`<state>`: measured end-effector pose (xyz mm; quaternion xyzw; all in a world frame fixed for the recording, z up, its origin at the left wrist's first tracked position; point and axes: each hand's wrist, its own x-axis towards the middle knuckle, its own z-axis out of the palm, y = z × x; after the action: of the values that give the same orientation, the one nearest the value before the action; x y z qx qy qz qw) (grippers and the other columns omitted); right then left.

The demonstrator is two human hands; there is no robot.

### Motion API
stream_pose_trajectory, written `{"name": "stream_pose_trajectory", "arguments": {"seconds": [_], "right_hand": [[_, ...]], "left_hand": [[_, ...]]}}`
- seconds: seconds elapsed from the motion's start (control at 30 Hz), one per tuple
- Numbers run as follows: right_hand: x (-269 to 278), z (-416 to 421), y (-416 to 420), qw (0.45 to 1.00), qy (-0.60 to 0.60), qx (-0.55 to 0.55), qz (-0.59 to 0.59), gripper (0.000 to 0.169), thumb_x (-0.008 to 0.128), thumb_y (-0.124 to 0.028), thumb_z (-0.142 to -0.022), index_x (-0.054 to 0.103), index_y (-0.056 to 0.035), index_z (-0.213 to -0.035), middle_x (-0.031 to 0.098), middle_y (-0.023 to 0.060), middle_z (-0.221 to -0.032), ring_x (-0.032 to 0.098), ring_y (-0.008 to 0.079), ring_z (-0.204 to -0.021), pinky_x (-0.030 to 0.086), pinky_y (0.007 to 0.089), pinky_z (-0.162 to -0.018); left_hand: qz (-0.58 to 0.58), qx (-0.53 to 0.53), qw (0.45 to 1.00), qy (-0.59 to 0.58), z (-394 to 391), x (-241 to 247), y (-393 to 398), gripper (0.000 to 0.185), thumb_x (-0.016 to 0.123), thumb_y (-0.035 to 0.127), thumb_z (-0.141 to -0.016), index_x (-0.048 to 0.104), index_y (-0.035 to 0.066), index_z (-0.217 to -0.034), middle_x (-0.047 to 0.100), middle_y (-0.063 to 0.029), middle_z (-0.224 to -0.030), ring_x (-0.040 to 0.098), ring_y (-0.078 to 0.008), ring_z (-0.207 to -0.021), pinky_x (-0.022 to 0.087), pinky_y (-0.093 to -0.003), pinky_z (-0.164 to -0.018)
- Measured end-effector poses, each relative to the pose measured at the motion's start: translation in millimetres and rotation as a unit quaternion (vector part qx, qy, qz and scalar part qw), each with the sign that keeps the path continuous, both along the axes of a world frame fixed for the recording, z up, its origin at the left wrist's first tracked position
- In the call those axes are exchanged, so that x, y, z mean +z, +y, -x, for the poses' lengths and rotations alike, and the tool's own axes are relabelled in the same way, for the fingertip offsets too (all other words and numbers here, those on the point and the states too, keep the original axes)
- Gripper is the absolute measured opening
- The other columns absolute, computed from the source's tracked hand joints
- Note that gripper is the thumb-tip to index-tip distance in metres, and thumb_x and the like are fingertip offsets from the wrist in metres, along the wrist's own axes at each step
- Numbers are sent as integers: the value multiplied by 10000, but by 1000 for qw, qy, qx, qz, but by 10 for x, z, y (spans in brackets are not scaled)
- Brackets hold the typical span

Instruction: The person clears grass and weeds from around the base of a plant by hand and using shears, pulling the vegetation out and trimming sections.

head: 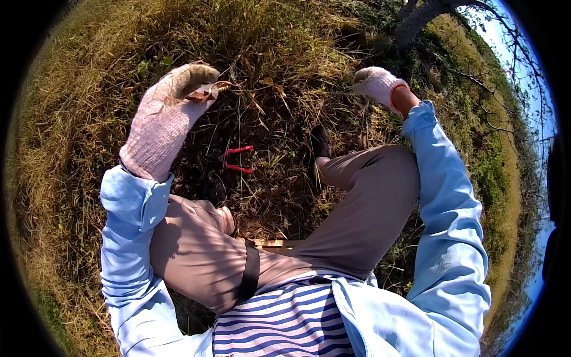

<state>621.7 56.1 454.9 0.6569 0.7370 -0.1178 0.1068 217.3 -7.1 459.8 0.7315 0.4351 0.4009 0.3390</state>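
My left hand (171,114), in a pale knitted work glove soiled at the fingers, is raised at the upper left. Its fingers are curled over a dry brown leaf (203,95) that shows at the fingertips. My right hand (376,85), in a similar glove with a red cuff edge, is at the upper right over the grass, fingers curled; whether it holds anything cannot be seen. A tool with two red handles (238,159) lies on dark ground between my legs; its working end is not clearly visible.
Dry grass (89,125) surrounds me. A tree trunk (412,24) with bare branches stands at the upper right. A wooden slat (276,243) shows under me between my thighs. My shoe (321,142) rests on the ground ahead.
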Motion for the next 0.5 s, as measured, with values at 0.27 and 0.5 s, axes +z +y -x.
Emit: {"name": "stream_pose_trajectory", "arguments": {"seconds": [0.27, 0.5], "right_hand": [[-1204, 1483, 217, 970, -63, 158, 176, 308, 580, -304, -841, 661, -87, -1044, 676, 131, -962, 641, 328, -883, 509, 426, -784], [-2586, 2175, -356, 985, 53, 120, 110, 340, 567, -122, -844, 609, -108, -1181, 613, 151, -1149, 602, 327, -1061, 511, 432, -874]], "left_hand": [[56, 34, 989, -132, 118, -58, -48, 280, 611, -50, -850, 614, 4, -1125, 660, -51, -1039, 615, -112, -955, 484, -244, -886], [20, 76, 992, -97, 256, -109, 2, 295, 638, -14, -854, 630, 40, -1143, 661, -37, -1080, 600, -113, -1006, 477, -249, -892]]}}
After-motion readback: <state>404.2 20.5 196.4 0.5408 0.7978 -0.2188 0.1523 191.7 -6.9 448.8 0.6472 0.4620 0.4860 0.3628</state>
